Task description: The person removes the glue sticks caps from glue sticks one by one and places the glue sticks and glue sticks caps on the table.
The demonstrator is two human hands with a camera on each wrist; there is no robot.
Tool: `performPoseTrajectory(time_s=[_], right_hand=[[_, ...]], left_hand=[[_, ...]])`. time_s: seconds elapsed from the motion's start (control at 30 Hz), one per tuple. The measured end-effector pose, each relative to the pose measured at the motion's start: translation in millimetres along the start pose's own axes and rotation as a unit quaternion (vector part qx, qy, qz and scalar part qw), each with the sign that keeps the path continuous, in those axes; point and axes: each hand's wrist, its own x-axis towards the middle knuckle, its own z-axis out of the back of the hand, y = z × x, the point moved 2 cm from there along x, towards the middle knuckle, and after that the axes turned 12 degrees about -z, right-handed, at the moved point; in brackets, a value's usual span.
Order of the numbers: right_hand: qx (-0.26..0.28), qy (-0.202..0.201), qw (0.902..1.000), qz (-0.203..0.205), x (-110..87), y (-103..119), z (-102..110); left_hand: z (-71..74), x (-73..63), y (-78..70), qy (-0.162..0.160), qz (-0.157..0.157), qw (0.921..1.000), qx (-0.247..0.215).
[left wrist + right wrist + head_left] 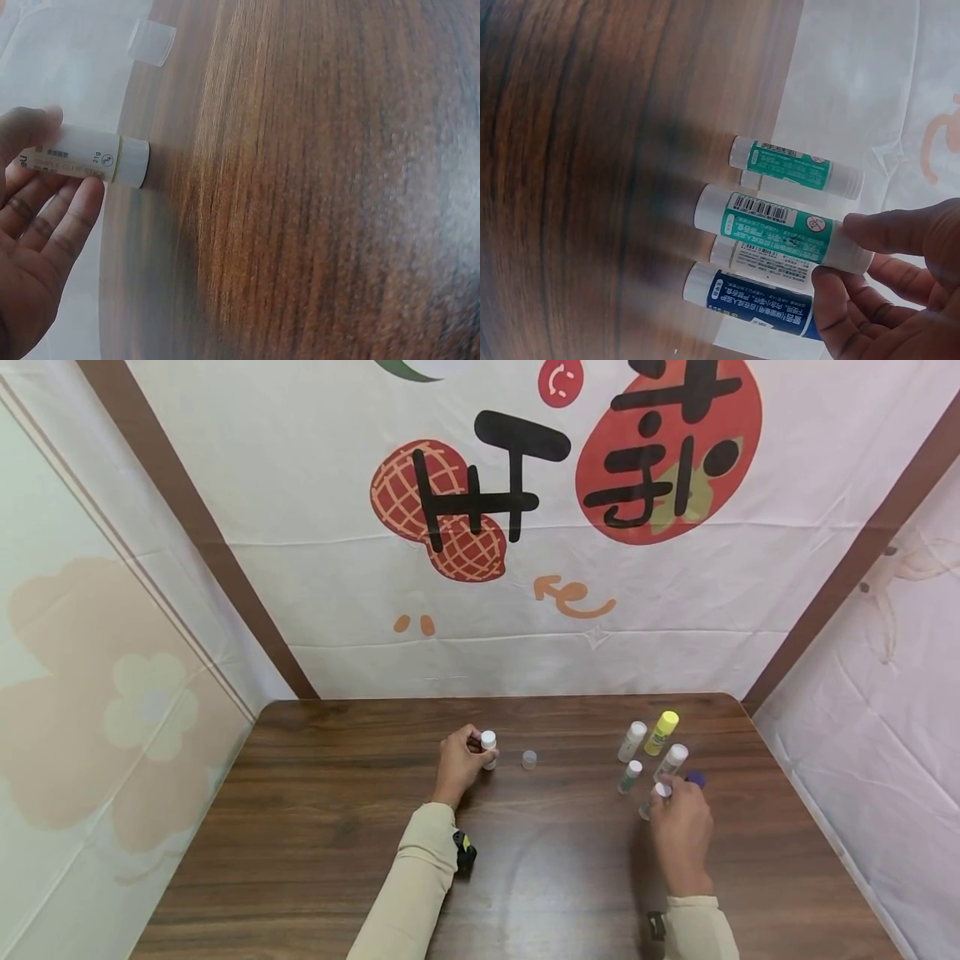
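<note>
Glue stick (86, 156) pinched in left grip (459, 768), green-labelled stick (774, 227) pinched by right grip (681, 831)

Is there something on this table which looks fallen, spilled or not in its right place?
Only a small clear cap looks slightly odd: it sits loose on the table, near the glue stick in the left hand, covering nothing. I see nothing spilled or tipped over.

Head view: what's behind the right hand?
Beyond the right hand, a white glue stick and a blue cap show; most of what is below the cap is covered.
</note>
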Motion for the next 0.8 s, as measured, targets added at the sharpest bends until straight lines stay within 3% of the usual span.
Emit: performPoseTrajectory(time_s=[0.37, 0.8], right_hand=[[0.002, 0.000, 1.0000, 0.009, 0.3, -2.8, -0.6], [0.019, -0.022, 0.9995, 0.013, -3.7, -2.9, -3.3]], left_hand=[[1.4, -1.8, -5.5, 0.009, 0.007, 0.9997, 0.024], [-0.4, -2.6, -8.7, 0.006, -0.011, 0.9969, 0.077]])
